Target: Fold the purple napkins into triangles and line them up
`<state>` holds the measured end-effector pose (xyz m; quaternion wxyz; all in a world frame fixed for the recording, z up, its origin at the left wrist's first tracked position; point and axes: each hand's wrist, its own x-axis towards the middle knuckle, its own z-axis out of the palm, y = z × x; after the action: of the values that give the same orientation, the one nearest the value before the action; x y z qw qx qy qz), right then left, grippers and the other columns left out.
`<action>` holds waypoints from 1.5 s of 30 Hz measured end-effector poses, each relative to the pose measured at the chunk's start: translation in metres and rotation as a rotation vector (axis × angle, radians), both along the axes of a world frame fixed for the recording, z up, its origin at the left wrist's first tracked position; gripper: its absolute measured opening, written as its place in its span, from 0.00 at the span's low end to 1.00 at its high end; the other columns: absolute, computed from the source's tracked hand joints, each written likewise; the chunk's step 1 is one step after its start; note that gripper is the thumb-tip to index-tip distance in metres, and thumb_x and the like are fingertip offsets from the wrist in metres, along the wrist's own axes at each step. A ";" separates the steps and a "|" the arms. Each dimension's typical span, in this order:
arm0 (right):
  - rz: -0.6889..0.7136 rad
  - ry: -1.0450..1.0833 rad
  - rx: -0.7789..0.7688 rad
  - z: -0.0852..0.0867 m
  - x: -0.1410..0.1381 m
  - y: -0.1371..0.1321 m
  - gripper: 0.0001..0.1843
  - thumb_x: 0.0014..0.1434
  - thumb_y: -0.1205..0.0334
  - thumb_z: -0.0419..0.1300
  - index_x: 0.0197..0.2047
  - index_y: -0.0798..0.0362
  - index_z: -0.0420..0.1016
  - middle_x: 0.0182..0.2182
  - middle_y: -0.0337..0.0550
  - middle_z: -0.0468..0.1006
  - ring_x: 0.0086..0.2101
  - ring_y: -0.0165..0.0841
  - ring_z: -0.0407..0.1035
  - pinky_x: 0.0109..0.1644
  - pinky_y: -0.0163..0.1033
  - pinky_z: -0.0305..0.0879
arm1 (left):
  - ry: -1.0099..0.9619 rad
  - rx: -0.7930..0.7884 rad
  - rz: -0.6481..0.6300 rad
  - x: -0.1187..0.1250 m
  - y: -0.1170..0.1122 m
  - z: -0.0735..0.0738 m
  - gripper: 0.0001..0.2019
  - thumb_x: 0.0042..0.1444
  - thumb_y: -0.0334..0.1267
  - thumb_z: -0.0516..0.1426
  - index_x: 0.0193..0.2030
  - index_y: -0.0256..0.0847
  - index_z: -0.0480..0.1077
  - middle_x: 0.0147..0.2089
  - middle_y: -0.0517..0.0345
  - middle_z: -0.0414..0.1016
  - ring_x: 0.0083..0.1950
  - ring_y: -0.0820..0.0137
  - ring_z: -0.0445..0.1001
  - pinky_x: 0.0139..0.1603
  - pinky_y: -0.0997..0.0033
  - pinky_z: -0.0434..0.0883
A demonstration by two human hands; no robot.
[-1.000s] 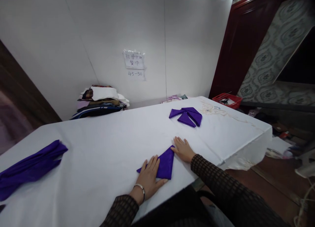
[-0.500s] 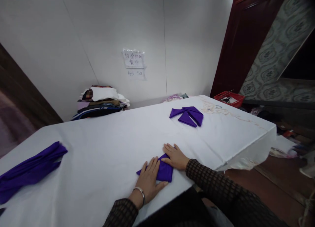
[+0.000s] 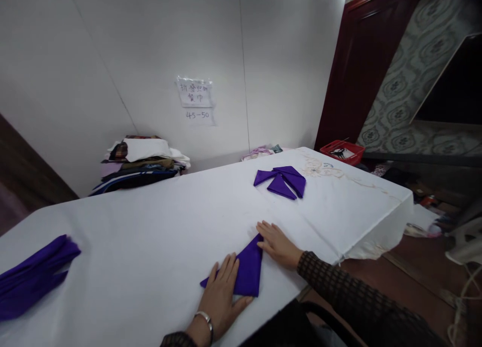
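A purple cloth napkin (image 3: 249, 271), folded into a flat triangle, lies near the front edge of the white-covered table (image 3: 158, 221). My left hand (image 3: 222, 292) rests flat on its left part, fingers stretched out and thumb along the lower edge. At the upper right corner of the napkin, my right hand (image 3: 278, 244) lies with fingers extended, touching the tip. Further back is a folded purple napkin figure (image 3: 288, 180) with pointed parts. Loose, bunched purple cloths (image 3: 35, 276) lie at the far left, cut off by the frame.
Against the wall stands a stack of folded clothes (image 3: 141, 161). A red basket (image 3: 352, 158) holding black-handled scissors sits past the table's far right end. A handwritten paper sign (image 3: 196, 101) hangs on the wall. On the right floor are assorted items and a cable.
My right hand has shifted right, off the napkin's middle to its upper corner, so more purple shows. My left hand stays on the left part. The camera view has shifted slightly.
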<state>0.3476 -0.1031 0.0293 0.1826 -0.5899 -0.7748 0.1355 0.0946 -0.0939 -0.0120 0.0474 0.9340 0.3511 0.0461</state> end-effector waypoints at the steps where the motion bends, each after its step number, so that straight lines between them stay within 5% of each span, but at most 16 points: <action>1: 0.052 0.021 0.029 0.002 -0.003 -0.006 0.29 0.65 0.49 0.43 0.64 0.54 0.55 0.64 0.51 0.54 0.64 0.39 0.43 0.65 0.52 0.39 | -0.001 0.012 -0.003 -0.001 0.000 -0.002 0.39 0.55 0.62 0.46 0.68 0.40 0.48 0.68 0.47 0.47 0.68 0.55 0.49 0.65 0.48 0.51; 6: 0.279 0.140 0.131 0.003 -0.019 -0.035 0.21 0.61 0.62 0.47 0.57 0.50 0.66 0.56 0.48 0.68 0.59 0.38 0.55 0.62 0.50 0.49 | -0.026 0.094 -0.023 -0.004 0.002 -0.012 0.39 0.55 0.61 0.47 0.68 0.42 0.48 0.68 0.49 0.50 0.67 0.55 0.52 0.64 0.49 0.54; 10: -0.070 0.525 -0.052 -0.010 -0.021 -0.046 0.21 0.60 0.61 0.49 0.56 0.52 0.66 0.43 0.49 0.75 0.41 0.38 0.70 0.45 0.47 0.68 | -0.042 0.135 -0.030 -0.005 0.003 -0.016 0.40 0.54 0.61 0.48 0.68 0.41 0.46 0.68 0.49 0.50 0.67 0.55 0.53 0.63 0.51 0.55; 13: -0.319 0.924 -0.348 -0.016 -0.022 -0.048 0.27 0.56 0.57 0.53 0.59 0.53 0.60 0.38 0.46 0.75 0.31 0.34 0.72 0.32 0.41 0.70 | -0.061 0.161 -0.038 -0.005 0.003 -0.018 0.41 0.54 0.61 0.48 0.68 0.41 0.45 0.68 0.48 0.51 0.66 0.56 0.54 0.63 0.52 0.55; 19: -0.499 1.347 -0.695 -0.002 -0.030 -0.042 0.31 0.47 0.58 0.65 0.53 0.59 0.63 0.36 0.47 0.76 0.29 0.30 0.72 0.31 0.35 0.70 | -0.109 0.276 -0.050 -0.005 0.003 -0.024 0.40 0.55 0.58 0.49 0.69 0.38 0.42 0.67 0.45 0.54 0.65 0.56 0.56 0.61 0.52 0.55; 24: -0.358 1.397 -0.859 0.000 -0.030 -0.029 0.20 0.47 0.51 0.66 0.37 0.58 0.72 0.29 0.43 0.76 0.25 0.29 0.72 0.28 0.35 0.70 | -0.125 0.294 -0.059 -0.005 0.005 -0.026 0.39 0.57 0.57 0.48 0.69 0.38 0.41 0.67 0.46 0.54 0.65 0.57 0.57 0.61 0.51 0.55; 29: -0.267 1.270 -0.946 -0.004 -0.031 -0.012 0.22 0.48 0.47 0.65 0.35 0.59 0.73 0.25 0.42 0.76 0.22 0.30 0.72 0.26 0.34 0.70 | -0.101 0.211 -0.041 -0.004 0.004 -0.025 0.37 0.57 0.58 0.47 0.68 0.38 0.46 0.67 0.45 0.53 0.66 0.56 0.54 0.62 0.51 0.53; 34: -0.260 1.096 -0.837 -0.001 -0.036 -0.002 0.19 0.46 0.53 0.67 0.37 0.57 0.71 0.24 0.42 0.77 0.20 0.28 0.70 0.25 0.33 0.68 | -0.095 0.133 -0.016 -0.002 0.003 -0.020 0.39 0.55 0.60 0.47 0.67 0.37 0.49 0.67 0.44 0.52 0.67 0.55 0.53 0.63 0.49 0.53; 45: -0.375 1.418 -0.702 -0.003 -0.054 -0.015 0.20 0.38 0.66 0.61 0.39 0.57 0.70 0.31 0.43 0.78 0.31 0.35 0.72 0.35 0.42 0.68 | -0.116 0.067 0.009 0.001 -0.002 -0.015 0.38 0.55 0.58 0.49 0.67 0.38 0.48 0.67 0.45 0.53 0.67 0.55 0.53 0.64 0.48 0.51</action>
<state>0.2941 -0.1179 0.0262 0.4541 -0.5066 -0.2757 0.6791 0.0960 -0.0963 -0.0274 0.0363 0.9291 0.3505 0.1120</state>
